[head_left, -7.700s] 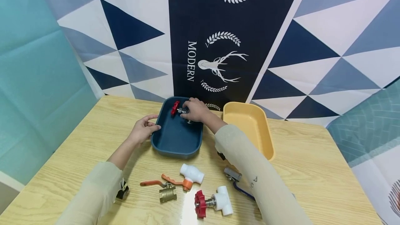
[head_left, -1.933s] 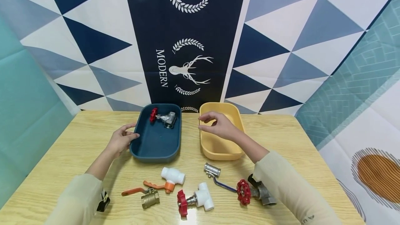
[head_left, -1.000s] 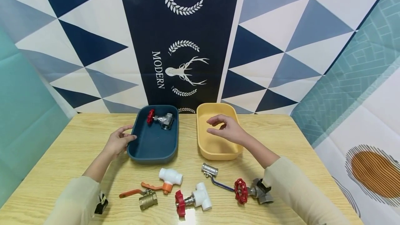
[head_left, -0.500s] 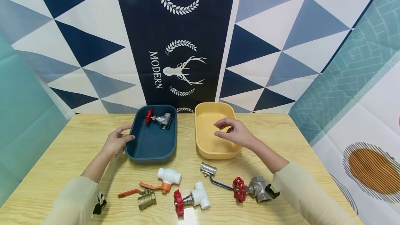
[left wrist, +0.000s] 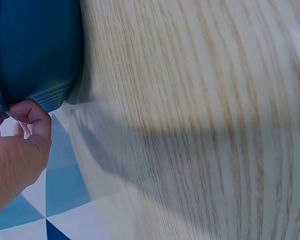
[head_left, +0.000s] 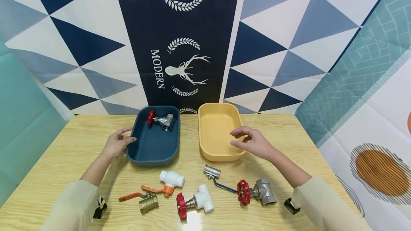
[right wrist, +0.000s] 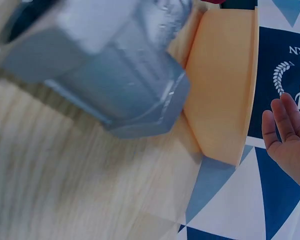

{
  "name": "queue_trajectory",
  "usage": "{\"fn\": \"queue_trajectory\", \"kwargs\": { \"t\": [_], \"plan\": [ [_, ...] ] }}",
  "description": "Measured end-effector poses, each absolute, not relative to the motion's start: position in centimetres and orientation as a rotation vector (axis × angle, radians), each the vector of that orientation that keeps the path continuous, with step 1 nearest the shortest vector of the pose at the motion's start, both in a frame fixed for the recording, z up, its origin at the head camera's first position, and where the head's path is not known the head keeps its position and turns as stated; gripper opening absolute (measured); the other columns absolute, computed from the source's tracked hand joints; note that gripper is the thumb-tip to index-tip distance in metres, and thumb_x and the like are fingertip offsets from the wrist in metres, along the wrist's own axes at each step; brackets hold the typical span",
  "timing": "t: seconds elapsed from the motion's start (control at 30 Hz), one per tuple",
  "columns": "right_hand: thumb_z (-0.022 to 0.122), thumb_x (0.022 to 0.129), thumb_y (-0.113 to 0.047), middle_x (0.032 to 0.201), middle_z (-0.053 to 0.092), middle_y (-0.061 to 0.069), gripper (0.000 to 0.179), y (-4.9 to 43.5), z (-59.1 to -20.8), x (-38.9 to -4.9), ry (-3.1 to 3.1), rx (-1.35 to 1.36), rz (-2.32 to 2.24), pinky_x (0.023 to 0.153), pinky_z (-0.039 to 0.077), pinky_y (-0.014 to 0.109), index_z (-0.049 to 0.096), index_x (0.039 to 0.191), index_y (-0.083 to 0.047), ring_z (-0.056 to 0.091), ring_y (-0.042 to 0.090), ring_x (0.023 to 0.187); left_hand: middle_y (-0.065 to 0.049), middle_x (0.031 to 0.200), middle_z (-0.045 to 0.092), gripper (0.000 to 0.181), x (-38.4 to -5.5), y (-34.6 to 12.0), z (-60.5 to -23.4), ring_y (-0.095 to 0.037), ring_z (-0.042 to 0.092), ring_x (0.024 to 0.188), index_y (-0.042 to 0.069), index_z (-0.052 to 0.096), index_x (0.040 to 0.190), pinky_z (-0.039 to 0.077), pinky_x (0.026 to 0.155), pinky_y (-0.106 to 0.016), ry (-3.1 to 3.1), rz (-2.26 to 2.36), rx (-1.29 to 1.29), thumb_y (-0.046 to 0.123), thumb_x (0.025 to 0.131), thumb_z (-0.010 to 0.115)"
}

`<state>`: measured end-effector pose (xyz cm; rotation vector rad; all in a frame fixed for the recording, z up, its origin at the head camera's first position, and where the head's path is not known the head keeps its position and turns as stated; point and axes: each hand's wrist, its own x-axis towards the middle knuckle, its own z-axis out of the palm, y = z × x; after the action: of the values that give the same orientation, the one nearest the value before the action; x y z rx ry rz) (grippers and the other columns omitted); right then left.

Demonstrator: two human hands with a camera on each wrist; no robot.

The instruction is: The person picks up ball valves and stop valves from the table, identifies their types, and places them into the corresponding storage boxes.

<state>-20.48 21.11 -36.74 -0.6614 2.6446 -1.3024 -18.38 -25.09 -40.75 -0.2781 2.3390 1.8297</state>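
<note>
left of the frame's centre, the left grip (head_left: 117, 144) pinches the blue bin (head_left: 153, 149) by its rim, a red-wheeled valve (head_left: 166, 121) inside; right of centre, the right grip (head_left: 253, 143) hangs loose and empty over the yellow bin (head_left: 215, 131). a light pinch should avoid tipping the blue bin.

The left forearm (head_left: 97, 167) reaches forward and inward, and the left hand (head_left: 116, 144) pinches with its thumb opposite its fingers. The right forearm (head_left: 287, 165) angles inward too; the right hand (head_left: 254, 142) hovers, fingers loosely curved, thumb apart.
</note>
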Motion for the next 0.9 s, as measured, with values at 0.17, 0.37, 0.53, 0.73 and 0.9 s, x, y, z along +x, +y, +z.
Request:
{"fn": "queue_trajectory", "kwargs": {
  "t": [0.17, 0.37, 0.53, 0.73, 0.9],
  "plan": [
    [0.069, 0.085, -0.024, 0.112, 0.062, 0.015, 0.036, 21.7, -36.7, -19.9, 2.659, -0.666, -1.318, 0.078, 0.048, 0.025, 0.063, 0.114, -0.004, 0.058, 0.027, 0.103, 0.008, 0.082, 0.060, 0.059, -18.4, -25.2, -40.8, -0.004, 0.046, 0.053, 0.002, 0.029, 0.144, 0.039, 0.047, -0.023, 2.346, 1.831, -0.261, 0.012, 0.092, 0.055],
    [0.069, 0.085, -0.022, 0.111, 0.062, 0.015, 0.035, 22.3, -36.9, -19.4, 2.644, -0.709, -1.322, 0.078, 0.049, 0.025, 0.062, 0.114, -0.003, 0.058, 0.026, 0.102, 0.008, 0.082, 0.060, 0.059, -18.5, -25.3, -41.1, -0.003, 0.051, 0.054, 0.001, 0.030, 0.143, 0.041, 0.047, -0.021, 2.353, 1.831, -0.247, 0.011, 0.092, 0.056],
    [0.070, 0.084, -0.021, 0.110, 0.063, 0.013, 0.033, 22.7, -37.0, -18.8, 2.651, -0.739, -1.306, 0.078, 0.050, 0.027, 0.063, 0.112, -0.006, 0.058, 0.027, 0.101, 0.010, 0.081, 0.058, 0.059, -18.5, -25.4, -41.3, -0.003, 0.050, 0.055, 0.001, 0.029, 0.143, 0.041, 0.047, -0.020, 2.353, 1.836, -0.251, 0.011, 0.092, 0.056],
    [0.070, 0.084, -0.017, 0.109, 0.063, 0.014, 0.030, 23.4, -37.1, -18.2, 2.665, -0.760, -1.301, 0.077, 0.050, 0.028, 0.064, 0.111, -0.007, 0.058, 0.031, 0.100, 0.009, 0.081, 0.058, 0.059, -18.5, -25.5, -41.2, -0.003, 0.050, 0.055, 0.001, 0.029, 0.143, 0.040, 0.047, -0.021, 2.340, 1.850, -0.237, 0.011, 0.092, 0.056],
    [0.071, 0.083, -0.018, 0.109, 0.062, 0.014, 0.032, 23.9, -37.1, -17.8, 2.670, -0.748, -1.294, 0.078, 0.050, 0.029, 0.063, 0.112, -0.005, 0.058, 0.022, 0.099, 0.009, 0.081, 0.059, 0.059, -18.5, -25.5, -41.2, -0.003, 0.047, 0.052, 0.001, 0.029, 0.143, 0.039, 0.045, -0.022, 2.342, 1.848, -0.227, 0.012, 0.092, 0.056]
  ]
}}
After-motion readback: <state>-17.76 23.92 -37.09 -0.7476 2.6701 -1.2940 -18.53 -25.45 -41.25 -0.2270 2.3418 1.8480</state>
